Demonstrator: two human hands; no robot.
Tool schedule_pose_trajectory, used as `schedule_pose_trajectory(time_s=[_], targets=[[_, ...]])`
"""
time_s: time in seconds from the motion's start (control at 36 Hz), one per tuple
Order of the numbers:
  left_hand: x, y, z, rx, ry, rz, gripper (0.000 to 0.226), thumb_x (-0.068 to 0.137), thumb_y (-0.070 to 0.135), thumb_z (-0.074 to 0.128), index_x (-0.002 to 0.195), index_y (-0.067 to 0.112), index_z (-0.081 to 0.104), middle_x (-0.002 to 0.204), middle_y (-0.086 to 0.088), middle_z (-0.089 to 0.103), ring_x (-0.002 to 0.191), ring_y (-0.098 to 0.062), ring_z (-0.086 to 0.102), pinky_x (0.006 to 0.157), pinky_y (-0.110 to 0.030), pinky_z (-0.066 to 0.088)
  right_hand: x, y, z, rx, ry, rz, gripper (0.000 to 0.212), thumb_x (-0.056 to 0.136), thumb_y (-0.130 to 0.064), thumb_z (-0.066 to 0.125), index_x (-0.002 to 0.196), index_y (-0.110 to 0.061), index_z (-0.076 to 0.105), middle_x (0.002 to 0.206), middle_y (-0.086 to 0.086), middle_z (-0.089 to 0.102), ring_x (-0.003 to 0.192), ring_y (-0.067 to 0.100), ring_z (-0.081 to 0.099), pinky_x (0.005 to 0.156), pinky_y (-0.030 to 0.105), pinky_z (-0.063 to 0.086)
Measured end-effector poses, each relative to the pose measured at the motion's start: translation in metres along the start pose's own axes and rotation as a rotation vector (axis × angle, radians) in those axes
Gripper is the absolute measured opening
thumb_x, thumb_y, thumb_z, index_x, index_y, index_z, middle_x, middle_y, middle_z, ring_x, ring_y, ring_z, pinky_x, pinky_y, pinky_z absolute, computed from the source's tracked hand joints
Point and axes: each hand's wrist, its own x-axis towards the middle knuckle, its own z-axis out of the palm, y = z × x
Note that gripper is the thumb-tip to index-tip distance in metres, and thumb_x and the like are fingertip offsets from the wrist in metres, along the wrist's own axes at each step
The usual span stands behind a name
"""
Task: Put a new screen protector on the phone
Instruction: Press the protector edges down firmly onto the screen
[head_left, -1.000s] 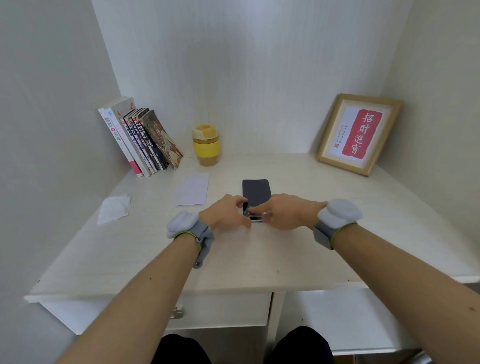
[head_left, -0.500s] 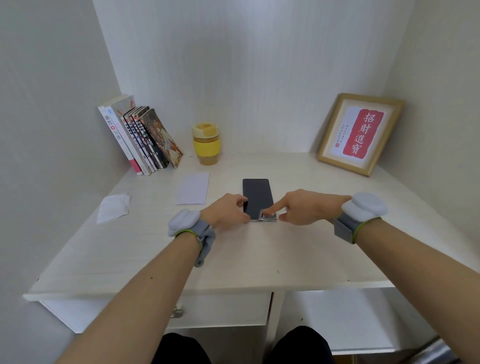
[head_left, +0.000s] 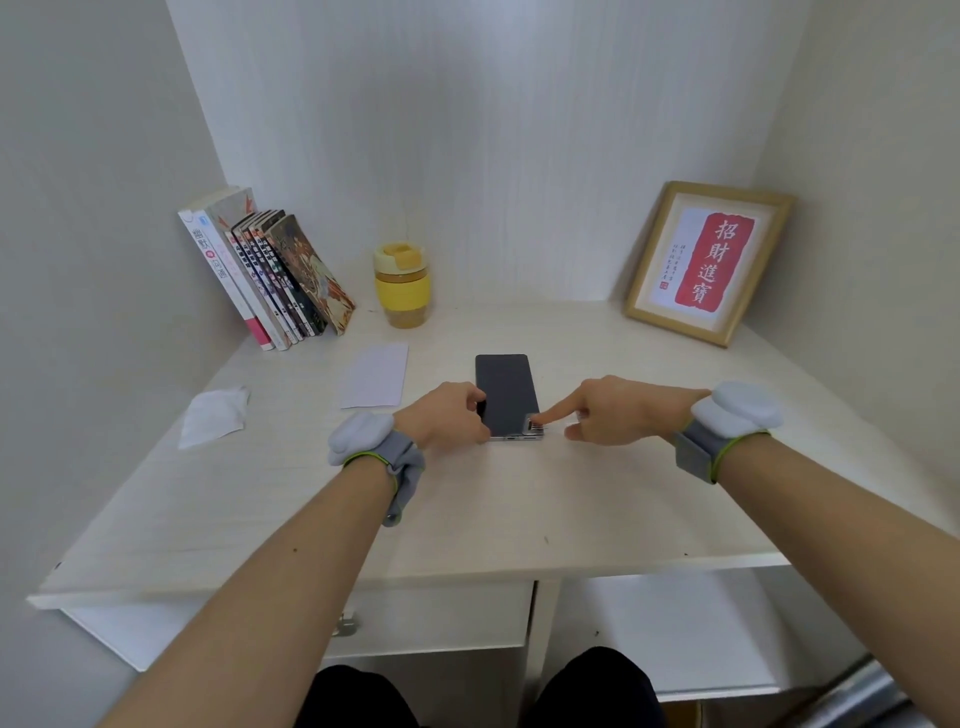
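Presently, phone flat at desk centre: my left hand, at its 8 o'clock, grips the edge to steady it, my right hand's forefinger presses the 5 o'clock corner tab, other fingers curled.

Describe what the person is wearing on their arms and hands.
Both hands, the left hand and the right hand, are bare, and the forearms carry no sleeves. Each wrist wears a grey fabric strap with a thin green edge and a rounded pale grey pod on top: the left wrist band and the right wrist band. No rings or cables show.
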Motion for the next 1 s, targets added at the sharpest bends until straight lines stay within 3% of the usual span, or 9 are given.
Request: schedule_pose_trajectory(time_s=[0.08, 0.28, 0.53, 0.64, 0.81, 1.0], targets=[[0.001, -0.001, 0.0, 0.017, 0.002, 0.002, 0.022, 0.088, 0.016, 0.06, 0.101, 0.017, 0.042, 0.105, -0.002, 0.045, 0.091, -0.02, 0.044, 0.08, -0.027, 0.037, 0.0, 0.0, 0.001, 0.006, 0.01, -0.001, 0.043, 0.101, -0.027, 0.045, 0.137, -0.049, 0.046, 0.126, 0.002, 0.052, 0.11, 0.023, 0.05, 0.098, 0.029, 0.037], [0.002, -0.001, 0.001, 0.025, 0.009, 0.006, 0.023, 0.088, 0.015, 0.061, 0.099, 0.015, 0.041, 0.103, -0.003, 0.045, 0.09, -0.02, 0.043, 0.075, -0.026, 0.036, 0.006, -0.001, 0.01, 0.024, 0.052, -0.029, 0.042, 0.1, -0.03, 0.046, 0.137, -0.049, 0.046, 0.101, -0.002, 0.047, 0.093, 0.018, 0.044, 0.096, 0.029, 0.039], [0.005, -0.003, 0.001, 0.01, 0.007, 0.001, 0.036, 0.089, 0.017, 0.061, 0.122, 0.012, 0.05, 0.11, -0.001, 0.047, 0.097, -0.02, 0.046, 0.082, -0.027, 0.038, 0.004, 0.007, 0.006, 0.018, 0.041, -0.021, 0.042, 0.1, -0.028, 0.048, 0.136, -0.049, 0.048, 0.108, -0.001, 0.051, 0.095, 0.019, 0.047, 0.093, 0.027, 0.04], [0.009, -0.003, 0.004, 0.014, 0.042, 0.004, 0.028, 0.089, 0.023, 0.06, 0.114, 0.015, 0.051, 0.107, -0.002, 0.049, 0.092, -0.02, 0.047, 0.081, -0.028, 0.039, 0.007, 0.0, 0.007, 0.002, 0.053, -0.034, 0.042, 0.1, -0.028, 0.047, 0.137, -0.048, 0.047, 0.106, -0.001, 0.049, 0.095, 0.018, 0.047, 0.096, 0.03, 0.04], [0.015, -0.006, 0.012, 0.029, 0.103, -0.023, 0.052, 0.085, 0.038, 0.066, 0.128, 0.013, 0.046, 0.126, -0.005, 0.05, 0.098, -0.017, 0.052, 0.08, -0.025, 0.041, 0.012, -0.006, 0.009, -0.019, 0.063, -0.063, 0.043, 0.1, -0.029, 0.047, 0.137, -0.048, 0.046, 0.105, 0.0, 0.05, 0.094, 0.018, 0.045, 0.092, 0.028, 0.04], [0.018, -0.009, 0.013, 0.041, 0.1, -0.035, 0.053, 0.083, 0.04, 0.068, 0.125, 0.016, 0.045, 0.13, -0.006, 0.046, 0.102, -0.019, 0.053, 0.081, -0.026, 0.041, 0.005, 0.001, 0.008, 0.012, 0.058, -0.052, 0.042, 0.1, -0.028, 0.047, 0.137, -0.049, 0.046, 0.102, -0.001, 0.049, 0.094, 0.018, 0.044, 0.092, 0.027, 0.038]])
